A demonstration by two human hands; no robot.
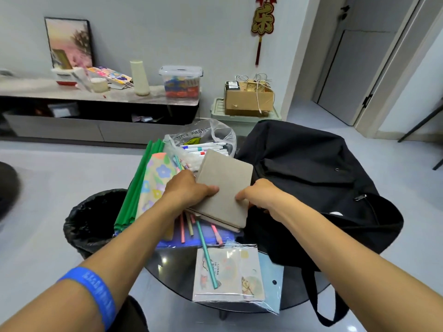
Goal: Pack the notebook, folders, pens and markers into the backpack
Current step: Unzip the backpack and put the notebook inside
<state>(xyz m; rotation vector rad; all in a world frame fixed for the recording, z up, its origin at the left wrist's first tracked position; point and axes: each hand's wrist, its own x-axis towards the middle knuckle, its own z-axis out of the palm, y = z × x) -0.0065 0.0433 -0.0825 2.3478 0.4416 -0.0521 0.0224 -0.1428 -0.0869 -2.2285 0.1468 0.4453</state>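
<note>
A grey-brown notebook is lifted over the round glass table, tilted. My left hand grips its left edge, thumb on the cover. My right hand holds its right edge, thumb on top, next to the black backpack, which lies on the table's right side. Green folders and a flowered folder lie at the left. Loose pens lie under and in front of the notebook. Markers sit in a clear plastic bag behind it.
A packet of cards in clear wrap lies at the table's front edge. A black-lined bin stands left of the table. A low cabinet and a cardboard box stand by the far wall.
</note>
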